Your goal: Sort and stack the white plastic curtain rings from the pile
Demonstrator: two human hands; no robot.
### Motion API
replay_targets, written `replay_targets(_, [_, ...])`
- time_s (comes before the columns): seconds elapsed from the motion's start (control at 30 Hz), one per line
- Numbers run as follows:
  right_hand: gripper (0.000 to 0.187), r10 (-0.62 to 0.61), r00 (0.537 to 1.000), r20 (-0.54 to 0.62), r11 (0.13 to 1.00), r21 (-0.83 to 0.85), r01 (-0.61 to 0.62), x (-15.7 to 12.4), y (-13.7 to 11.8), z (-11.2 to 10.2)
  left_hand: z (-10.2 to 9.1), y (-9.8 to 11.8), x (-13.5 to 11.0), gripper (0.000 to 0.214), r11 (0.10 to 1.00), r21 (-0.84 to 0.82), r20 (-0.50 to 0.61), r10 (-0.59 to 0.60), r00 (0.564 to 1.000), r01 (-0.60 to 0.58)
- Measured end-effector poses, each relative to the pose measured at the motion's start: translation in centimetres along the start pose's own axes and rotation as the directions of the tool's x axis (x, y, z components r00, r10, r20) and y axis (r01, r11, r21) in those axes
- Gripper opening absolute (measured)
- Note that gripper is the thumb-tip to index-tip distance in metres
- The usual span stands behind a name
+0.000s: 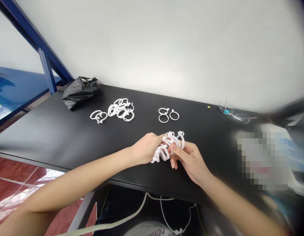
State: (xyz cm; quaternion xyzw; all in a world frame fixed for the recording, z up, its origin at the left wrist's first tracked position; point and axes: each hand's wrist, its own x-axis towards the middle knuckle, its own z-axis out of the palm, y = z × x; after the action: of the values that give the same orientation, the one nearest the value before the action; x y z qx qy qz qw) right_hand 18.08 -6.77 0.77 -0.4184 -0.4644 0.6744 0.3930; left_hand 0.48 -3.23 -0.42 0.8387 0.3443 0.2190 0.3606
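Observation:
Several white plastic curtain rings (177,141) with small knobs are bunched together between my two hands. My left hand (147,148) has its fingers inside the bunch, and the rings hide most of them. From the other side my right hand (188,157) closes on the rings, its thumb pressed over them and the fingers curled below. Just behind the hands, a group of three loose rings (174,115) lies flat on the black table. A tangled pile of white rings (121,109) rests further left, with a smaller pair of rings (99,115) beside it.
A crumpled black plastic bag (80,91) sits at the back left of the black table (68,137). Eyeglasses (234,114) lie near the wall at right, with a partly blurred clear bag (293,147) in front. A pale cord (132,213) hangs below the table edge.

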Motion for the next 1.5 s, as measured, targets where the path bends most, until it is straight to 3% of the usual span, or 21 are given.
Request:
replay_targets(0.17, [0.033, 0.025, 0.997, 0.073, 0.998, -0.060, -0.021, 0.1, -0.4, -0.3, -0.4, 0.2, 0.0, 0.010, 0.934, 0.357, 0.076, -0.033, 0.997, 0.004])
replay_targets(0.27, [0.033, 0.010, 0.996, 0.088, 0.991, -0.133, 0.001, 0.2, -0.6, -0.7, -0.9, 0.2, 0.1, 0.015, 0.878, 0.476, 0.139, -0.027, 0.990, -0.043])
replay_targets(0.33, [0.033, -0.018, 0.996, 0.085, 0.982, -0.188, 0.034, 0.1, -0.7, -1.0, -1.1, 0.2, 0.2, 0.015, 0.891, 0.442, 0.172, 0.025, 0.985, -0.100])
replay_targets(0.5, [0.032, -0.109, 0.988, 0.106, 0.967, -0.219, 0.131, -0.3, -0.3, -1.0, -1.3, 0.0, 0.2, 0.014, 0.970, 0.150, 0.153, 0.167, 0.974, -0.190])
replay_targets(0.73, [0.027, -0.246, 0.959, 0.141, 0.948, -0.169, 0.268, -0.7, -0.4, -0.7, -1.1, -0.3, 0.4, 0.020, 0.943, -0.302, 0.076, 0.170, 0.983, -0.140])
replay_targets(0.83, [0.032, -0.210, 0.967, 0.145, 0.939, -0.244, 0.241, -0.6, -0.7, -0.8, -0.8, -0.5, 0.4, 0.023, 0.945, -0.294, 0.071, 0.169, 0.983, -0.141])
replay_targets(0.93, [0.033, -0.171, 0.978, 0.118, 0.947, -0.256, 0.196, -0.4, -0.7, -0.5, -0.7, -0.4, 0.5, 0.019, 0.966, -0.250, 0.028, 0.080, 0.996, -0.071])
replay_targets(1.13, [0.018, -0.188, 0.981, 0.038, 0.952, -0.238, 0.191, -0.4, 0.3, 0.5, 0.0, 0.2, 0.4, 0.013, 0.950, -0.311, -0.072, -0.043, 0.997, 0.018])
replay_targets(1.33, [0.018, -0.059, 0.997, 0.049, 0.975, -0.213, 0.068, -0.2, 0.1, 0.7, 0.5, 0.2, 0.4, 0.014, 0.927, -0.374, -0.059, -0.052, 0.997, 0.026])
replay_targets(1.5, [0.021, -0.085, 0.996, 0.007, 0.991, -0.102, 0.086, 0.1, -0.5, 0.0, -0.3, 0.7, 0.3, 0.008, 0.977, -0.212, -0.035, -0.015, 0.999, 0.007])
